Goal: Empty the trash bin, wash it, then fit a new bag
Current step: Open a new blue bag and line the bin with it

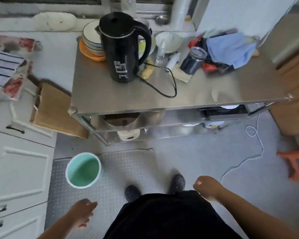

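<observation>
Left hand: left hand (84,212) low in view, fingers loosely extended and relaxed, holds nothing, touches nothing; hangs above the floor, near the bin but apart from it.
Right hand: right hand (206,188) fingers curled inward, thumb on top, nothing visible in the grip; hangs free in front of the dark clothing.
Floor: grey embossed metal floor plate (114,169) under the feet in dark perforated clogs (132,193); a thin white cord (248,157) trails across the grey floor on the right.
Tabletop: stainless steel tabletop (128,94) of a shelved rack, carrying a tall black electric kettle (122,49) with black cable, a stack of white bowls (91,40) on an orange plate, a dark glass jar (193,60), a light blue cloth (231,48).
Room: white panelled cabinets (21,169) on the left; orange plastic stool (295,165) at right edge.
Bin: small round trash bin (84,169), green inside with white rim, upright on the floor plate beside the cabinets, in front of the rack; interior looks bare, no bag fitted.
</observation>
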{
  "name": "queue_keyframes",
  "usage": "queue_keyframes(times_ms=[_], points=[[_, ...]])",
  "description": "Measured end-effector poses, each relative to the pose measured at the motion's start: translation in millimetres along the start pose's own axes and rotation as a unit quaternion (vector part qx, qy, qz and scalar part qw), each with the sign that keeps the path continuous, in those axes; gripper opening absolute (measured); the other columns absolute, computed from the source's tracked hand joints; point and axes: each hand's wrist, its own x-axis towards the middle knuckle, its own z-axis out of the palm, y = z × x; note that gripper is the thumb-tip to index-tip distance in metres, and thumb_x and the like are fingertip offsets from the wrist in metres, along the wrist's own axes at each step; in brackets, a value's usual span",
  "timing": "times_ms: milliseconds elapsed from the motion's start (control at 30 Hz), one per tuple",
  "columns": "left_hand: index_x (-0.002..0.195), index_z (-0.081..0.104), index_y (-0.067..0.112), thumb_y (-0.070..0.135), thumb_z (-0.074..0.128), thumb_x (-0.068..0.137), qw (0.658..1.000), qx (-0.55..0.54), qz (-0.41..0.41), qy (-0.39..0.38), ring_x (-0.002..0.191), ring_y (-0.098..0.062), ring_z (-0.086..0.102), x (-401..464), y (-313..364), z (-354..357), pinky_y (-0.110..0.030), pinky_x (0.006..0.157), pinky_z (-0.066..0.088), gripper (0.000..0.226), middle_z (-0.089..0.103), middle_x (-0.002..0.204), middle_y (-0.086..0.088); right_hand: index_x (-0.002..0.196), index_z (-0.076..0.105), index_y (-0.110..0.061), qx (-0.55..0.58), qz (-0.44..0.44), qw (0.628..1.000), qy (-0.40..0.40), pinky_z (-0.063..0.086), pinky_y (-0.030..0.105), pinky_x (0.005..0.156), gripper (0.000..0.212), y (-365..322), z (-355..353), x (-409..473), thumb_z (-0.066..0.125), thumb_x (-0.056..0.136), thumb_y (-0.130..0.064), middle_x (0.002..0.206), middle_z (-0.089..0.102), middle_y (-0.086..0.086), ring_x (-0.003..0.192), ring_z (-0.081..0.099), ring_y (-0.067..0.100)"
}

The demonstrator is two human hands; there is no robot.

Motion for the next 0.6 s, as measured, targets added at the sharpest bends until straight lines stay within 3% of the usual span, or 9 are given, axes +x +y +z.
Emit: queue_keyframes(times_ms=[67,200,333,467,600], points=[[0.091,0.057,0.0,0.023,0.055,0.1,1.0,0.016,0.02,-0.001,0.053,-0.018,0.048,-4.1,32.6,6.9,-0.022,0.05,0.04,0.025,0.058,0.071,-0.012,0.095,0.066,-0.013,0.07,0.052,0.996,0.014,0.047,0.026,0.067,0.022,32.4,4.7,-7.2,0.051,0.093,-0.029,0.079,0.06,0.0,0.068,0.056,0.014],[0.089,0.055,0.004,0.023,0.055,0.099,0.997,0.046,0.057,-0.018,0.055,-0.017,0.046,-16.4,97.0,35.7,-0.022,0.057,0.041,0.021,0.057,0.072,-0.009,0.067,0.048,-0.015,0.1,0.087,0.991,-0.004,0.037,0.03,0.064,0.024,95.7,12.0,-10.9,0.051,0.089,-0.025,0.088,0.068,0.02,0.075,0.06,0.026],[0.091,0.055,0.004,0.023,0.054,0.099,0.994,0.08,0.076,-0.016,0.056,-0.018,0.045,-31.0,158.9,81.0,-0.022,0.055,0.039,0.02,0.058,0.074,-0.009,0.069,0.054,-0.011,0.136,0.091,0.987,0.006,0.037,0.031,0.061,0.021,157.8,18.7,-9.0,0.055,0.085,-0.024,0.073,0.059,0.008,0.073,0.06,0.024],[0.091,0.057,0.003,0.023,0.053,0.098,0.992,0.092,0.083,-0.005,0.058,-0.02,0.047,-51.6,211.0,139.3,-0.025,0.056,0.04,0.021,0.059,0.075,-0.011,0.087,0.066,0.005,0.15,0.105,0.983,0.009,0.043,0.032,0.069,0.034,222.8,10.5,2.2,0.058,0.088,-0.029,0.095,0.068,0.021,0.095,0.066,0.028],[0.092,0.06,0.0,0.025,0.054,0.098,0.985,0.136,0.101,-0.015,0.059,-0.021,0.051,-69.0,261.3,205.1,-0.026,0.057,0.042,0.026,0.062,0.078,-0.012,0.089,0.066,0.003,0.153,0.108,0.982,-0.003,0.034,0.029,0.066,0.033,286.9,-16.0,18.1,0.056,0.089,-0.029,0.083,0.059,0.008,0.082,0.057,0.021]])
